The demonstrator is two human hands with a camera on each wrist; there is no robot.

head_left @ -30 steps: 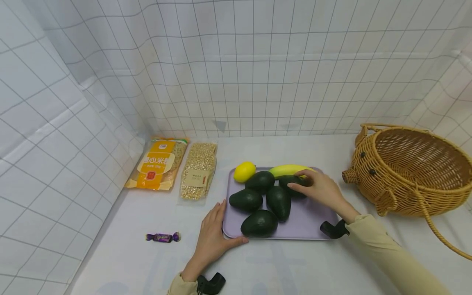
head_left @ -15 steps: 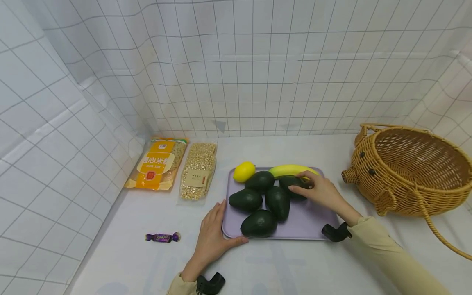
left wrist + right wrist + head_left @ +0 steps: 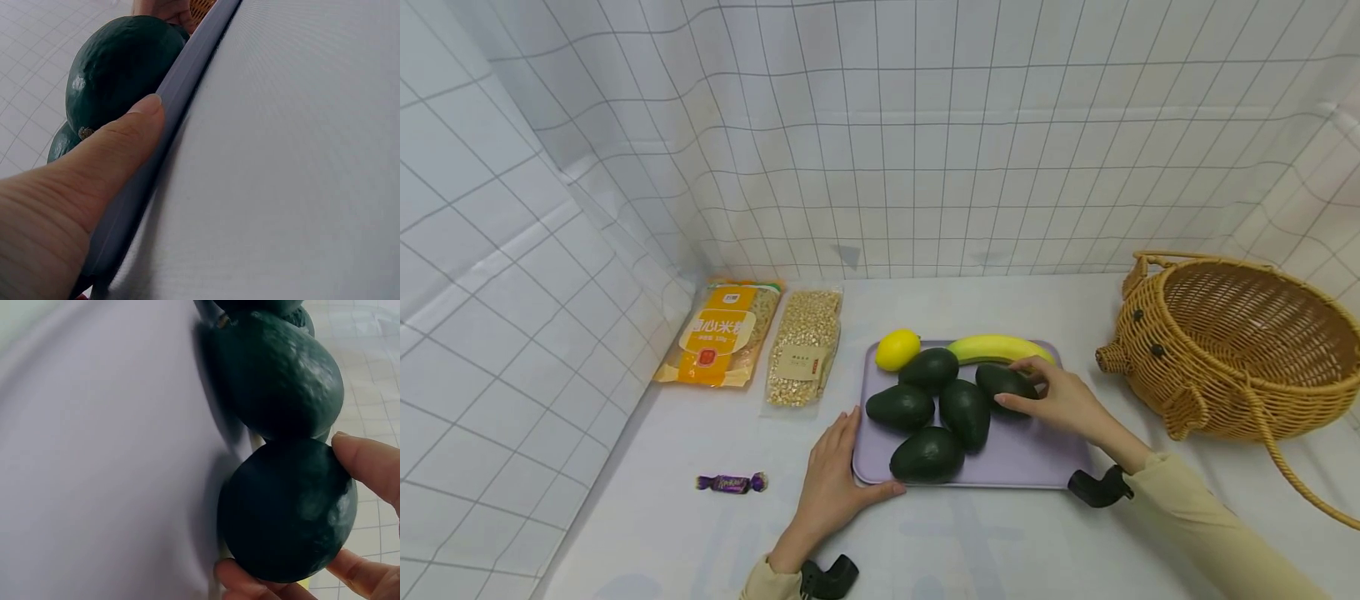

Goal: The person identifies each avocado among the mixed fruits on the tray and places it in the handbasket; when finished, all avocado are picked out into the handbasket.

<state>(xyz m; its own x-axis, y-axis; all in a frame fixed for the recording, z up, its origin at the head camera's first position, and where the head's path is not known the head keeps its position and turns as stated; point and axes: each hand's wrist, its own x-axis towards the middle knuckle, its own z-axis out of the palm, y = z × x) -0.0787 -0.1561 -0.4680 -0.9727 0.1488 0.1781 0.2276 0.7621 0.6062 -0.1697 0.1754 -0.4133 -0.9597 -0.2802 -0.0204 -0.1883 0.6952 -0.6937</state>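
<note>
A lilac tray (image 3: 1022, 462) bears several dark green avocados, a lemon (image 3: 897, 350) and a banana (image 3: 1000, 347). At its right side my right hand (image 3: 1060, 404) grips one avocado (image 3: 1002, 385), thumb on one side and fingertips on the other. The right wrist view has this avocado (image 3: 287, 509) close up, low over the tray, with another avocado (image 3: 284, 375) right beside it. My left hand (image 3: 831, 483) rests at the tray's front left corner, fingers straight along the left side. In the left wrist view its thumb (image 3: 119, 147) lies on the rim beside an avocado (image 3: 122, 75).
A wicker basket (image 3: 1217, 367) shaped like a pig stands to the right. Left of the tray are an orange food packet (image 3: 718, 337), a clear bag of grains (image 3: 805, 346) and a purple wrapped candy (image 3: 732, 483). A grid-patterned curtain (image 3: 910, 167) hangs behind.
My right hand has shifted the avocado rightward and slightly toward the front, leaving a gap between it and the neighbouring avocado. The left hand has stayed put.
</note>
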